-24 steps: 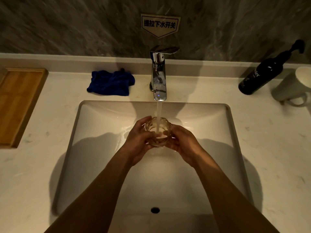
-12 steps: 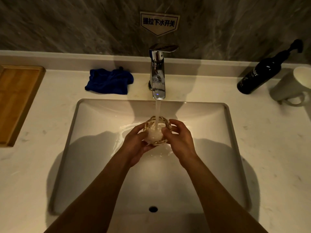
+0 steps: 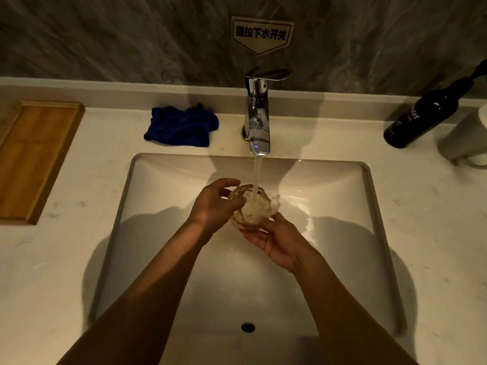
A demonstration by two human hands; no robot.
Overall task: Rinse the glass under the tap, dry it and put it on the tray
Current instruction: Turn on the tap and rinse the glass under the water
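A clear faceted glass (image 3: 251,208) is held over the white sink (image 3: 163,180), right under the running stream from the chrome tap (image 3: 257,119). Water pours into it and splashes out to the right. My left hand (image 3: 214,204) grips its left side, fingers on the rim. My right hand (image 3: 274,242) lies palm up beneath it, cupping its base. The wooden tray (image 3: 31,156) rests on the counter at far left. A crumpled blue cloth (image 3: 181,126) lies behind the sink, left of the tap.
A dark pump bottle (image 3: 419,119) and a white mug (image 3: 466,138) stand on the counter at the right. The sink's overflow hole (image 3: 248,327) is at its near wall. A sign (image 3: 262,34) hangs on the grey wall above the tap.
My right hand has dropped from the glass's right side to under its base, palm up. The glass has tilted and water now splashes out to the right. My left hand keeps its hold.
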